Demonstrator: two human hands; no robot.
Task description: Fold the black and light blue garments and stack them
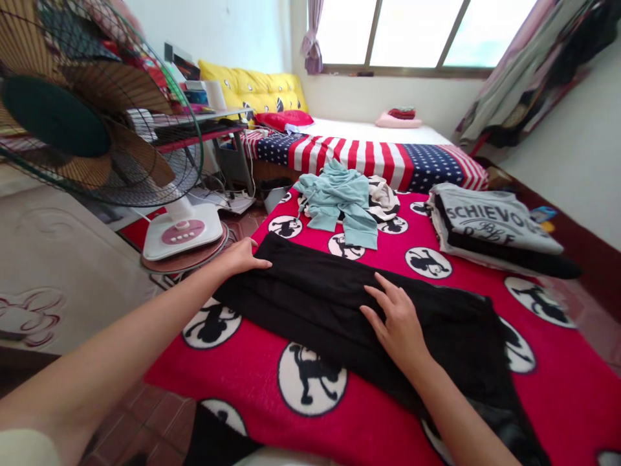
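Observation:
A black garment (320, 298) lies spread flat across a red blanket (388, 414) printed with black-and-white cartoon circles. My left hand (241, 257) rests on the garment's left end with the fingers flat and pointing right. My right hand (395, 320) lies palm down on the garment's middle, fingers stretched out and slightly apart. Neither hand grips anything.
A light blue garment (342, 197) and a striped cloth (385, 197) lie crumpled farther back. A stack of folded clothes (490, 226) sits at the right. An electric fan (97, 110) stands at the left. A bed with a stars-and-stripes cover (369, 158) lies beyond.

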